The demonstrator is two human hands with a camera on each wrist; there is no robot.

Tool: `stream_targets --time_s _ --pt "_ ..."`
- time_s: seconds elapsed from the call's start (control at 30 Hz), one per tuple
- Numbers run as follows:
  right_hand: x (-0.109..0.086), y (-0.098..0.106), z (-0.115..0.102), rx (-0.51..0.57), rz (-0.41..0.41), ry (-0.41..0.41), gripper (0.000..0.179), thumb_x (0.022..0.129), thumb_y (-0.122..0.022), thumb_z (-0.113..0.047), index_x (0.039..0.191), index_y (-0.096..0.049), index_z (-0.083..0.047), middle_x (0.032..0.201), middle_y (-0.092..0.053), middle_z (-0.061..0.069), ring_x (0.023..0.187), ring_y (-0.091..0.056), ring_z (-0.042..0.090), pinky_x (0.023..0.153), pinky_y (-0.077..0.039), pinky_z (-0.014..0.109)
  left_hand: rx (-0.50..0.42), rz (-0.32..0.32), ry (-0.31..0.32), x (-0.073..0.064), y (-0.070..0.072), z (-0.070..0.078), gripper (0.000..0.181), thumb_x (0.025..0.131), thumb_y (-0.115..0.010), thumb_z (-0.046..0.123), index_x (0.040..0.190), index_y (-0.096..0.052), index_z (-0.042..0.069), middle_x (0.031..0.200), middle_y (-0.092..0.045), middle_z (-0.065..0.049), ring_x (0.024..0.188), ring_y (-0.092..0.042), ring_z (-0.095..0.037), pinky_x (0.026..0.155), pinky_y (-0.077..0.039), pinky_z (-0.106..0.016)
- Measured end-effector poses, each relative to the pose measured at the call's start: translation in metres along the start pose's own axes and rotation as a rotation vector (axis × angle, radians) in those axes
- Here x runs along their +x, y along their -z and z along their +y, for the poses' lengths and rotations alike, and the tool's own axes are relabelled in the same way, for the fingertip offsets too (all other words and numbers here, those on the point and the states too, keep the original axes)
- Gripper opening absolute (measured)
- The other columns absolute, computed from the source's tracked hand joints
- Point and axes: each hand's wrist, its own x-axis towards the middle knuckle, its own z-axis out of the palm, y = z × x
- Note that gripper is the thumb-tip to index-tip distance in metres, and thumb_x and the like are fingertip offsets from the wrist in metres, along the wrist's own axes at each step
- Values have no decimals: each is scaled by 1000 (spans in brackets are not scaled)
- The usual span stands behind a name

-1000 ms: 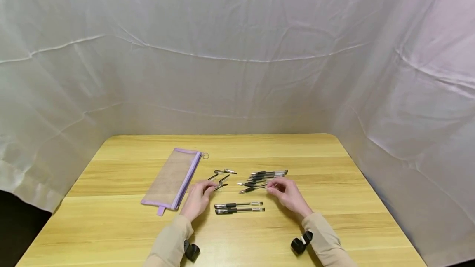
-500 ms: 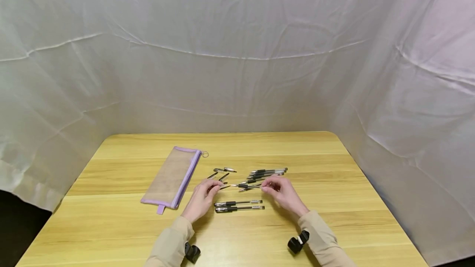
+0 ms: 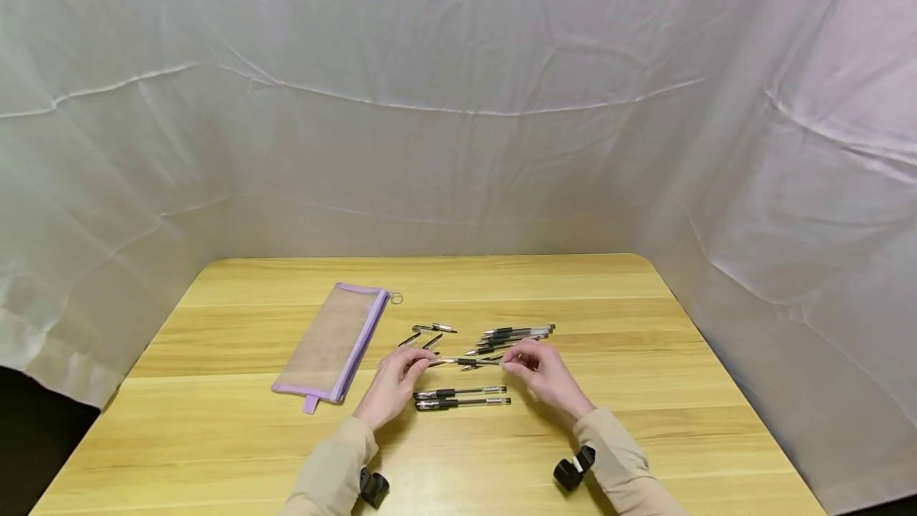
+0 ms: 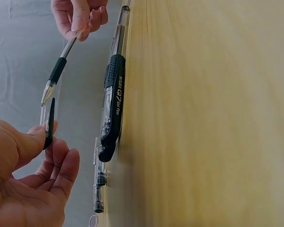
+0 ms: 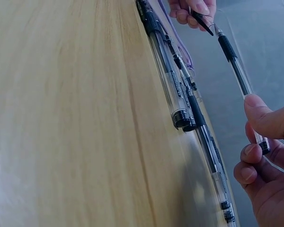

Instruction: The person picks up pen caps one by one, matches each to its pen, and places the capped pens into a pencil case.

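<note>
While left fingers (image 4: 65, 175) pinch a clear-plastic cap (image 4: 49, 127), right fingers (image 5: 248, 174) clamp a slim, black-gripped clear pen (image 4: 57, 71), tip at cap's mouth; both right of the flat mesh pouch (image 3: 325, 349).

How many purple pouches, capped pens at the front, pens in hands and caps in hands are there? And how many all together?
Purple pouch: 1
Capped pens at the front: 2
Held pen, in the right hand: 1
Held cap, in the left hand: 1
Total: 5
</note>
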Motion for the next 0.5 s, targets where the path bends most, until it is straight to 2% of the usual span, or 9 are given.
stream_targets --time_s 0.17,0.37,0.5 --pt "0 -1 1 -4 -5 13 9 88 -72 -7 97 -74 -9 95 -68 6 83 -56 6 75 -50 18 0 -2 -10 0 0 -1 19 100 -58 8 112 -73 7 117 -71 -9 111 -66 -29 97 -55 -45" --pt "1 -1 2 -6 3 -9 10 89 -72 -8 99 -74 -11 99 -70 5 91 -60 11 83 -51 18 23 12 -45 -2 1 -4 19 100 -57 7 112 -72 6 117 -70 -13 110 -65 -32 98 -52 -51" --pt "1 0 5 -12 20 -15 10 89 -72 -8 99 -74 -12 100 -70 5 91 -60 11 83 -51 18 18 17 -24 -2 2 -3 20 101 -57 7 112 -72 7 117 -70 -12 110 -65 -31 99 -51 -51"
